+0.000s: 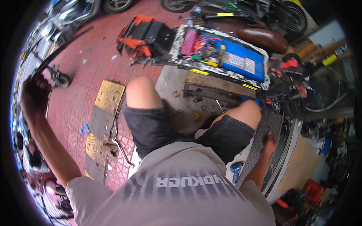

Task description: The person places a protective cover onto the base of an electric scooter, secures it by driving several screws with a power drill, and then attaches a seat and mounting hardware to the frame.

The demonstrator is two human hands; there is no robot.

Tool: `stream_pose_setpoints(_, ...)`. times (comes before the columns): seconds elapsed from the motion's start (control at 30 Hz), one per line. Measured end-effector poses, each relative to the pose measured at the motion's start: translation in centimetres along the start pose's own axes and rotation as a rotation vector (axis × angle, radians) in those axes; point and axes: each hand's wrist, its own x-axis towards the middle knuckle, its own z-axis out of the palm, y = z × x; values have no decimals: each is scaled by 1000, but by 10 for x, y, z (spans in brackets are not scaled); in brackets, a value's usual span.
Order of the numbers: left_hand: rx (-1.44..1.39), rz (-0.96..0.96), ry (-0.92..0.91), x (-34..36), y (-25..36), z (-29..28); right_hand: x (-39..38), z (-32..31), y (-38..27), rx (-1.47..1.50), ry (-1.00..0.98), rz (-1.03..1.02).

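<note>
My left hand [36,94] is raised at the far left, dark and blurred. Its fingers seem bent, but what they hold, if anything, does not show. At the right, my right hand [269,143] rests with fingers stretched out on a dark patterned metal plate [260,130], beside my knee. A blue power tool [236,171] lies close to my right forearm. Ahead of my knees, an open vehicle frame holds a blue battery pack [241,58], a pink-red finned box [189,42] and tangled coloured wires [209,51].
A yellow-and-black ramp [98,128] lies on the red paving at left, with a wrench [122,152] beside it. A low wooden bench [218,83] stands under the frame. Motorcycles [68,15] line the far left. A red container [313,191] sits at lower right.
</note>
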Motion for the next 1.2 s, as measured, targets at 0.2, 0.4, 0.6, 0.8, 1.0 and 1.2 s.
stream_pose_setpoints(0.2,-297,107,-601,0,25,83,21,70,-252,401,20,-31)
stream_pose_setpoints(0.4,-353,25,-411,-1,-54,166,-14,186,-381,899,-833,-157)
stream_pose_setpoints(0.6,-493,-346,-592,-6,-150,223,-32,239,-404,1242,-768,155)
stream_pose_setpoints(0.8,-259,-431,-631,71,-166,239,-15,263,-393,1361,-687,371)
stream_pose_setpoints(1.0,109,-387,-536,138,-164,256,-10,316,-382,1382,-695,418)
stream_pose_setpoints(1.2,182,-433,-508,115,-226,264,-23,326,-332,1381,-571,614)
